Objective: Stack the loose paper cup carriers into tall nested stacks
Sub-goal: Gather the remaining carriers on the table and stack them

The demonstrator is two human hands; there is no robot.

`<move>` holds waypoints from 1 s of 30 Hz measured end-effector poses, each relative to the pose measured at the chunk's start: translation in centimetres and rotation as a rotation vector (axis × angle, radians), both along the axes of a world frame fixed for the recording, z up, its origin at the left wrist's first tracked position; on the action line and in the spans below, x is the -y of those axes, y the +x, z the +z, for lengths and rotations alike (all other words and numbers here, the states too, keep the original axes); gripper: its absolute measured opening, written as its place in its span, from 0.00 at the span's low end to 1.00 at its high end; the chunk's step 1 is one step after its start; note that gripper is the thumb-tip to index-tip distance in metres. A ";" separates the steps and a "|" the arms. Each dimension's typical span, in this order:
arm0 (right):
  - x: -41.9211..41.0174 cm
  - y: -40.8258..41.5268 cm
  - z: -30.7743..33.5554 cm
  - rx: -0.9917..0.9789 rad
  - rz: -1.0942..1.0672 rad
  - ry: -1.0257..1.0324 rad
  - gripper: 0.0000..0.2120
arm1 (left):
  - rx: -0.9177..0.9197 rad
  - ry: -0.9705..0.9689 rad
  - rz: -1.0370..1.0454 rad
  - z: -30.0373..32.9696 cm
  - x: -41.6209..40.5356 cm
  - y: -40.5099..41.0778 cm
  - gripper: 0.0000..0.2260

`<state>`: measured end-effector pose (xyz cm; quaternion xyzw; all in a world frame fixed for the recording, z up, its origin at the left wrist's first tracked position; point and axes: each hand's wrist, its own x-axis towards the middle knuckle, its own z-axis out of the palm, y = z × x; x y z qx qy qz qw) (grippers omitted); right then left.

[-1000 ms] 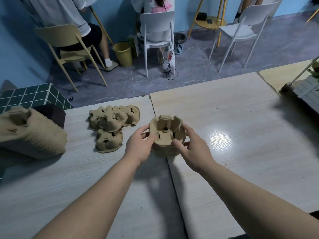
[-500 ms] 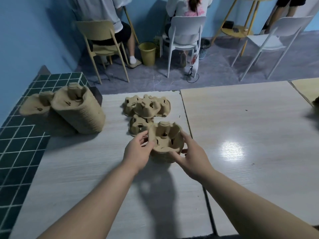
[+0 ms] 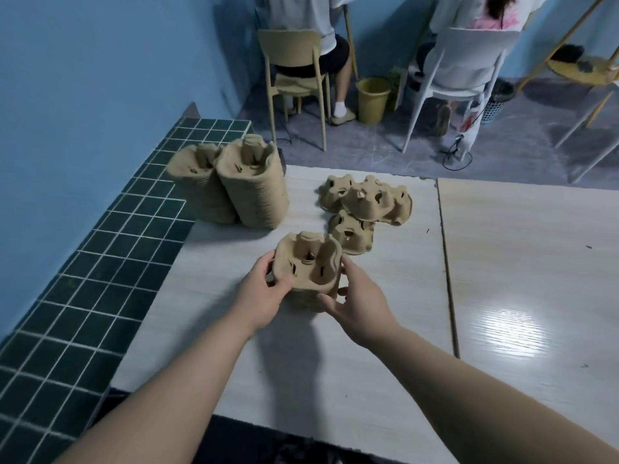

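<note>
Table (image 3: 368,329): pale wood-look top, two slabs butted together with a seam on the right; all the work sits on the left slab, near the tiled ledge (image 3: 83,262).
Tall stacks (image 3: 248,185): two finished columns of nested carriers stand touching each other at the table's far left corner, leaning a little, parked out of the way, I'd guess, so the middle stays free for building.
Loose carriers (image 3: 365,200): a small heap lies beyond the hands, overlapping one another, with one more just in front of it; these are still to be nested.
Short stack (image 3: 310,272): a low pile of carriers stands on the table, cup wells facing up, right between the hands and just this side of the loose ones.
Left hand (image 3: 268,289): fingers curled round the pile's left side, thumb on its near edge, grasping it.
Right hand (image 3: 356,301): wrapped on the right side the same way, thumb low on the front, holding it.
Why both hands: gripping opposite sides probably keeps the layers square while the pile is moved or pressed down.
</note>
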<state>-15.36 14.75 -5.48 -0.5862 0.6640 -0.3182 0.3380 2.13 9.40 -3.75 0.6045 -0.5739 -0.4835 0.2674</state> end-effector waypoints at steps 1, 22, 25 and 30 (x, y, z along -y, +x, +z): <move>0.3 0.9 0.0 0.003 0.013 0.001 0.35 | -0.003 0.001 0.008 0.0 0.1 0.9 0.23; 11.7 22.2 0.6 -0.047 -0.106 0.038 0.36 | 0.076 -0.020 -0.147 0.2 11.9 21.7 0.36; 12.4 22.6 0.8 -0.097 -0.127 0.049 0.36 | 0.081 -0.049 -0.157 0.0 12.8 21.9 0.34; 13.0 22.8 0.9 -0.141 -0.135 0.063 0.35 | 0.069 -0.072 -0.154 -0.2 13.4 22.0 0.33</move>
